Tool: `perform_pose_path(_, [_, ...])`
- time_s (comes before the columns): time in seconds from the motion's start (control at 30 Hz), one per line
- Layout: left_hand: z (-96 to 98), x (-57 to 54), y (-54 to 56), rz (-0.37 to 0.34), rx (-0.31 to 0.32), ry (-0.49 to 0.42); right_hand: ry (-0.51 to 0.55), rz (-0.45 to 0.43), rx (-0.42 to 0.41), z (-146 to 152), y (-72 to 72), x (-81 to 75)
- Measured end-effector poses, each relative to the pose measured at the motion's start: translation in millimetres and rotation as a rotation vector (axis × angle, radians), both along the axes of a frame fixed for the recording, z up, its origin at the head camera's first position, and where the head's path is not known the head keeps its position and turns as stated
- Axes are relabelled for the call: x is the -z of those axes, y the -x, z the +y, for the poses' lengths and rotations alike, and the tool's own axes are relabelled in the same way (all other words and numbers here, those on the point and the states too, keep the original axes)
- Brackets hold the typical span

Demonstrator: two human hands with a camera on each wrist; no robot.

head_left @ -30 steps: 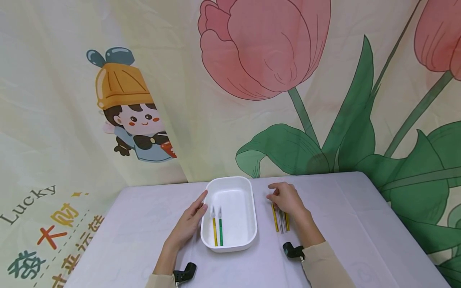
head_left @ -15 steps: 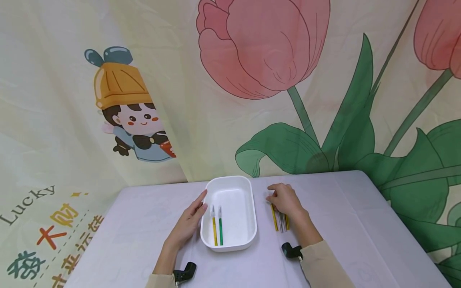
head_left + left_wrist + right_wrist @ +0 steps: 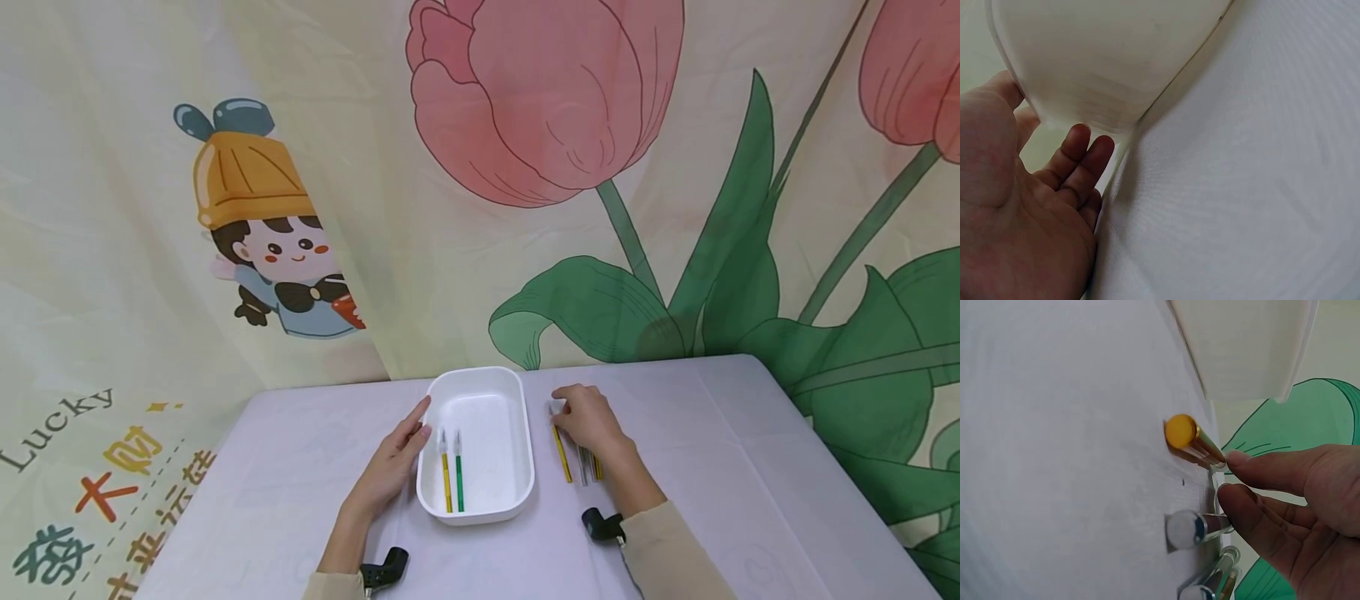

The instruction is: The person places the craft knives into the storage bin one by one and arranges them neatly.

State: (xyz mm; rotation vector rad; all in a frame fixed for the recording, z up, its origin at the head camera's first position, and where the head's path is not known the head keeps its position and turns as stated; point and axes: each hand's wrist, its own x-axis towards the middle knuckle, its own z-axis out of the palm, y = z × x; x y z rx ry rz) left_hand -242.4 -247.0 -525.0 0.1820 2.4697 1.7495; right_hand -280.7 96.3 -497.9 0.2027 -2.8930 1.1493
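My left hand [image 3: 393, 458] rests against the left side of a white tray [image 3: 523, 442], its fingers fairly straight and touching the rim and outer wall. In the left wrist view some fingers [image 3: 1088, 159] lie loosely below the tray's wall. Inside the tray are a yellow craft knife [image 3: 447, 483] and a green craft knife [image 3: 460, 483], side by side with clear-tipped ends away from me. To the right, my right hand [image 3: 592, 421] pinches the clear far end of another yellow craft knife [image 3: 562, 456]. Its yellow butt end [image 3: 1180, 431] still lies at the cloth.
Beside my right hand lie more slim craft knives, a silver one [image 3: 1183, 529] and others partly hidden by the hand. A white cloth covers the table [image 3: 750, 467]. Behind it hangs a printed backdrop [image 3: 420, 250] with tulips and a cartoon figure.
My right hand has shifted slightly left, drawing the yellow craft knife away from the others and slanting it. The left hand and tray have stayed in place.
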Motion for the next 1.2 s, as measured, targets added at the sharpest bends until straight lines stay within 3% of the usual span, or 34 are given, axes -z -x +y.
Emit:
perform_pose_path(0.83, [0.4,-0.4,0.1,-0.012,-0.016,0.024,-0.021,-0.024,-0.017,-9.8,-1.0,2.5])
perform_pose_path(1.2, [0.0,0.3,0.6,-0.012,-0.016,0.029,-0.066,-0.018,-0.066,-8.4,-0.3,1.9])
